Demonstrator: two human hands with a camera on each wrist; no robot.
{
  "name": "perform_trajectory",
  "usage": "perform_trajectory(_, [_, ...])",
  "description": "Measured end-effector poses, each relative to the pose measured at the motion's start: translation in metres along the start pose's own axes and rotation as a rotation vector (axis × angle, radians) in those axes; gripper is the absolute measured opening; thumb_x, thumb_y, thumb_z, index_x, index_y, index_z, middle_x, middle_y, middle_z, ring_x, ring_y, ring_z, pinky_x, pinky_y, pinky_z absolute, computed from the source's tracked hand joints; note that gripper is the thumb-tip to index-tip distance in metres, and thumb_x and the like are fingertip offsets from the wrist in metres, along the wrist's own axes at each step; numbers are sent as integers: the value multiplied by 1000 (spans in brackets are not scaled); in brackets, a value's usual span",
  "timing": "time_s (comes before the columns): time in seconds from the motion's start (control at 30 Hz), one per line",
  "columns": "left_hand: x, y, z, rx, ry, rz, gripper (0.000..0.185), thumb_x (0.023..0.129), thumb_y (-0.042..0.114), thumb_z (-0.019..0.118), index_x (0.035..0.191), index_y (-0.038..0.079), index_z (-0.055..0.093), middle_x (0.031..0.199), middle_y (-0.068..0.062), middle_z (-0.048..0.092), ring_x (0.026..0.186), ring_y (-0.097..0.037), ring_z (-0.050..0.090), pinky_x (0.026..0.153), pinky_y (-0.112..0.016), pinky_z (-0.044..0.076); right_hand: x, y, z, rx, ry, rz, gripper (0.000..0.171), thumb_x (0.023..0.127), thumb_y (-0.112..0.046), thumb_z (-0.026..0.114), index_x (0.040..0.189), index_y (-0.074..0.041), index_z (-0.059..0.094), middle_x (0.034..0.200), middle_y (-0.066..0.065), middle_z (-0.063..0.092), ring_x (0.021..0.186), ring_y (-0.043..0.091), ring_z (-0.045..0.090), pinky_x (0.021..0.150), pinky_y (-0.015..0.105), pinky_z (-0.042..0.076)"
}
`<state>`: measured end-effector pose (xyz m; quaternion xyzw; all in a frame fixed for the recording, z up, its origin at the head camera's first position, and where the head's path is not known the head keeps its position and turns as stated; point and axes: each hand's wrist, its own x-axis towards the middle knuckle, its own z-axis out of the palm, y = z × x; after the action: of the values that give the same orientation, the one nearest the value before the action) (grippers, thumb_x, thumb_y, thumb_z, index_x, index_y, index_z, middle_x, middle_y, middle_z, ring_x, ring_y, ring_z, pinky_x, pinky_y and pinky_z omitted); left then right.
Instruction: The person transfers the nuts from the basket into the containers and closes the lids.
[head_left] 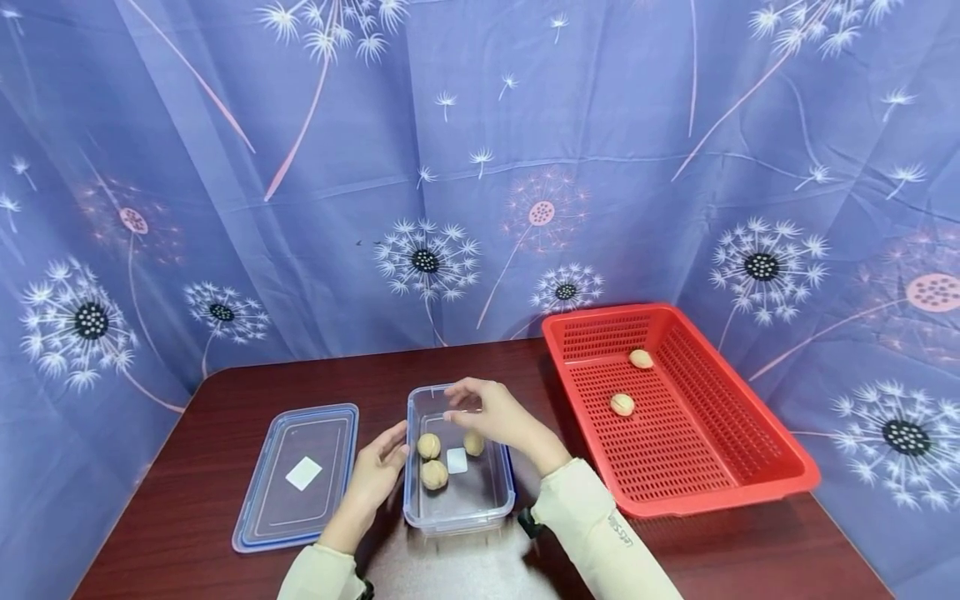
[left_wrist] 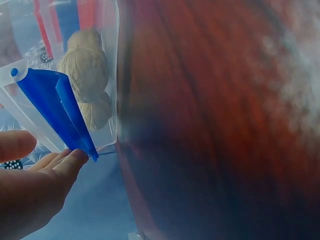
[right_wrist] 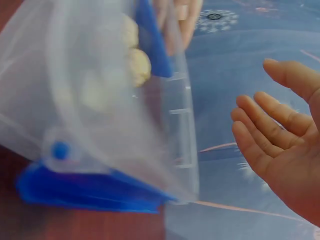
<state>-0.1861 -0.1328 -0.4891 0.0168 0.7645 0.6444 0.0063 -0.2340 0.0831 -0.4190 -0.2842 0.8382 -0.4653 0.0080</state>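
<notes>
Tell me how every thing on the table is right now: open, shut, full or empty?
Clear box: open, three walnuts inside.
Lid: off, flat beside the box.
Red basket: two walnuts inside.
Left hand: touching the box's side.
Right hand: open above the box, holding nothing.

Head view looks down from above; both wrist views sit close against the clear box.

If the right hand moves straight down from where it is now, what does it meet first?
Probably the round tan walnut inside the clear plastic container; the right hand is above it, though depth is unclear.
</notes>
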Motion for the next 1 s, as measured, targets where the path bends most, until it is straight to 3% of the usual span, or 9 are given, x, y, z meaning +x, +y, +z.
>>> perform_trajectory(0.2, [-2,1,-1,18,-7,13,41,97,-3,48,138,-10,43,137,-29,48,127,-39,46,107,-42,39,0,-20,-27,-19,59,-45,32,87,-15,71,117,-4,63,96,7,69,89,19,64,85,42,55])
perform_trajectory(0.53, [-2,1,-3,15,6,7,42,97,-3,48,138,-9,43,138,-29,47,127,-39,46,107,-42,38,3,-40,-93,-39,165,-23,34,88,-12,70,119,0,61,101,12,68,92,23,65,89,37,54])
perform_trajectory(0.7, [-2,2,-2,14,2,25,42,97,-3,47,138,-11,42,137,-30,47,127,-41,46,106,-43,39,-5,-29,-127,-45,202,35,35,90,-12,68,121,-1,60,103,13,68,95,25,65,86,38,54])
perform_trajectory(0.83, [-2,1,-1,1,4,-4,42,97,-3,48,138,-9,43,138,-29,47,128,-40,45,107,-41,39,-17,-13,-151,-76,232,81,36,91,-17,68,123,-1,60,105,15,68,96,28,65,84,35,56])
perform_trajectory(1.0, [-2,0,-1,3,5,-7,42,97,-4,47,138,-9,43,138,-28,47,128,-39,46,106,-42,39,-33,15,-176,-126,272,158,42,92,-25,66,125,-1,58,110,18,66,97,22,64,82,21,53])
